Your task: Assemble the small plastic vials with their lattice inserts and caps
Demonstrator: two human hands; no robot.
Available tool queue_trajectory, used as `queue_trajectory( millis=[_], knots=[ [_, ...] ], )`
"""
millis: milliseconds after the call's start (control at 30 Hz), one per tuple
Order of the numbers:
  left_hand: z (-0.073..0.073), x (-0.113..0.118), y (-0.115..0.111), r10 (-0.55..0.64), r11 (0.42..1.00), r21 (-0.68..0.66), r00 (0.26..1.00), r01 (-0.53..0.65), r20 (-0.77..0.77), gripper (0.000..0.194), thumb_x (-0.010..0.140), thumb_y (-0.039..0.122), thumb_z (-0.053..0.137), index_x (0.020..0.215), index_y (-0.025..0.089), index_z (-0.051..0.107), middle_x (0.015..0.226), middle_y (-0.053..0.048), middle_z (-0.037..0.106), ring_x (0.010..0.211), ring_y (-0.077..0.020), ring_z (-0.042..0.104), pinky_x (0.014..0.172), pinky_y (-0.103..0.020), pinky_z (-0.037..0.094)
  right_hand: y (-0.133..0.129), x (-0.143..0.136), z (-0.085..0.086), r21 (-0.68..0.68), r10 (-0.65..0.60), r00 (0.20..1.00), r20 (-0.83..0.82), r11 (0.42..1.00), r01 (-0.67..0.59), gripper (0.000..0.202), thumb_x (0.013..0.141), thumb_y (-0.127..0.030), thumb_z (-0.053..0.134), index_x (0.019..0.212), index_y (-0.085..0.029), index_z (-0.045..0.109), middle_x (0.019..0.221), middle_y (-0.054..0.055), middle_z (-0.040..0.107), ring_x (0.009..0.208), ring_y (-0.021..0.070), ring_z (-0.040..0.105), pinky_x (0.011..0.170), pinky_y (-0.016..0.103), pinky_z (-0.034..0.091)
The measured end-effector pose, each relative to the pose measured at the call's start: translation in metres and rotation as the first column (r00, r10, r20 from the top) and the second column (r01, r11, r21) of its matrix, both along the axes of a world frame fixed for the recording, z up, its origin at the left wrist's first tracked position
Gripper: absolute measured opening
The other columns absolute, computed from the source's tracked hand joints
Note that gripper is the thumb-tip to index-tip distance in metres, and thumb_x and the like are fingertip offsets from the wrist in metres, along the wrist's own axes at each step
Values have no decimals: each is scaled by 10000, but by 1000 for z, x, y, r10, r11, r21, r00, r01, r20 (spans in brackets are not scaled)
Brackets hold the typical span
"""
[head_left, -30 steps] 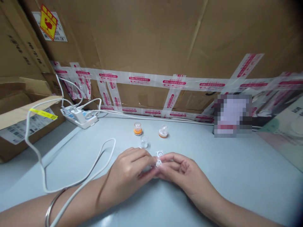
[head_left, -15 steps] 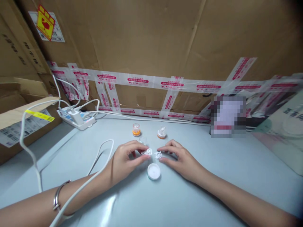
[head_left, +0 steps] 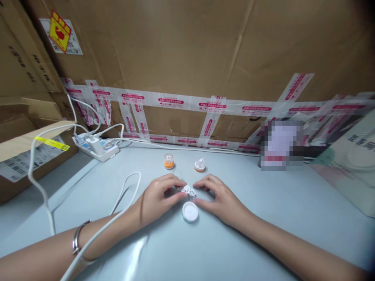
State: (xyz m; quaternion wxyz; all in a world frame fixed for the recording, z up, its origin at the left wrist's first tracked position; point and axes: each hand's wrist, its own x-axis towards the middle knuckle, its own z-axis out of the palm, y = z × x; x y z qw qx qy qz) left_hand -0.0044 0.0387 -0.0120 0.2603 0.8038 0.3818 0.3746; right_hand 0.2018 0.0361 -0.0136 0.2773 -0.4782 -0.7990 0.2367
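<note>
White plastic makes up the two small openwork pieces between the hands: the left piece (head_left: pixel 185 189) and the right piece (head_left: pixel 192 193), which meet or overlap slightly above the worktop (head_left: pixel 234 249). The left hand (head_left: pixel 159 194) has finger and thumb together on the left piece. The right hand (head_left: pixel 221 196) has its fingertips apart around the right piece; whether one touches it cannot be told.

Just near of them sits a round white dish (head_left: pixel 190 212), its hollow side up. A clear cup (head_left: pixel 177 173) stands beyond the left fingers, partly hidden. Farther off are an orange-and-clear container (head_left: pixel 168 161) on the left and a white-and-orange container (head_left: pixel 200 164) on the right.

Such thin pieces would probably be best handled by their rims, with a light pinch, one kept steady while the other is turned. Pressing on the open pattern could bend it, and a low hold limits any drop.

Against the frame just before, the visible gap between the pieces is gone: the right one now lies farther left, against its partner. The dish and both containers keep their places.
</note>
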Motion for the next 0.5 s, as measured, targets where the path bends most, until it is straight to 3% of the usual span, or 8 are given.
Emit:
queue_trajectory(
  millis=[200, 500],
  knots=[
    [3, 5, -4, -51, 997, -63, 996, 46, -73, 173, 812, 213, 583, 958, 152, 653, 840, -43, 675, 732, -137, 609, 690, -244, 477, -3, -4, 2, 25, -57, 997, 55, 998, 56, 174, 750, -327, 643, 876, -207, 633, 894, 51, 576, 901, 218, 536, 799, 357, 419],
    [3, 8, -6, -99, 988, -120, 994, 92, -53, 185, 808, 218, 583, 972, 167, 652, 888, -33, 697, 777, -142, 637, 727, -236, 489, 0, -4, 0, 67, -22, 999, 48, 998, 19, 83, 771, -221, 598, 842, -215, 640, 858, 36, 588, 841, 195, 549, 759, 330, 424]
  ],
)
